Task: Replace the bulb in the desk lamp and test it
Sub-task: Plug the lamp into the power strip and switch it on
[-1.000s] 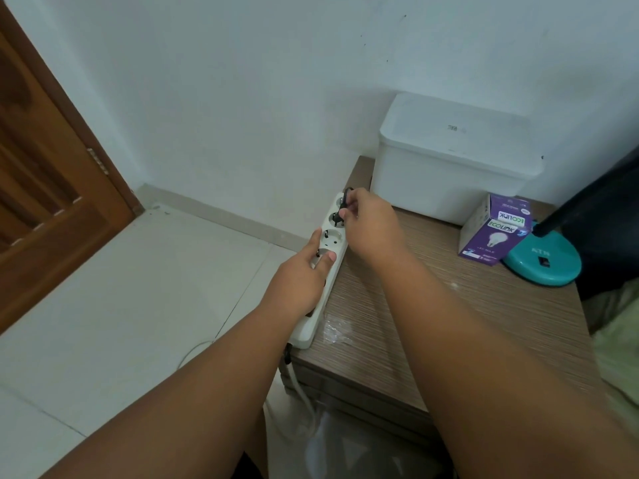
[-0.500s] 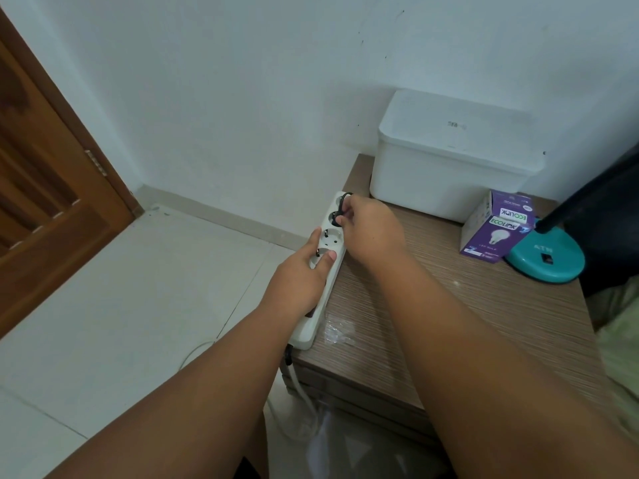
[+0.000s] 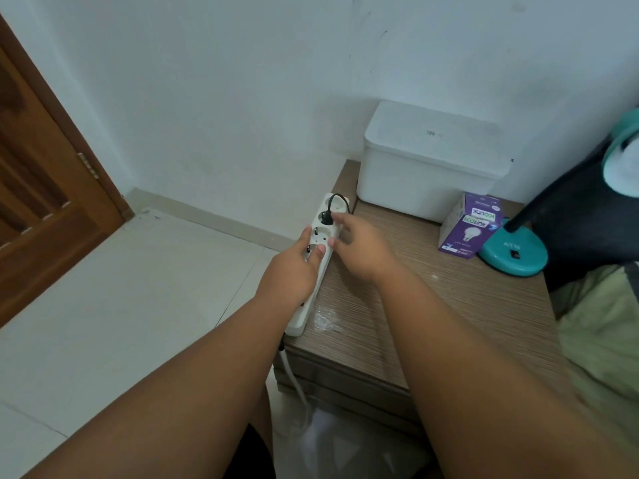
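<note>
- Since a second ago the right hand (image 3: 359, 247) has let go of the black plug (image 3: 326, 217); its fingers (image 3: 340, 219) are released and spread just beside it.
- That plug sits in the white power strip (image 3: 301, 318) along the worktop's (image 3: 432, 305) left edge. The left hand (image 3: 294, 274) grasps the strip, thumb at its side.
- Wood-grain laminate worktop in a corner of white wall (image 3: 242, 98), with pale glossy floor tiles (image 3: 121, 288) and a brown panelled door (image 3: 34, 202).
- Round teal base of the desk lamp (image 3: 515, 250) stands far right, beside a purple bulb box (image 3: 466, 226) and a lidded white bin (image 3: 425, 167).
</note>
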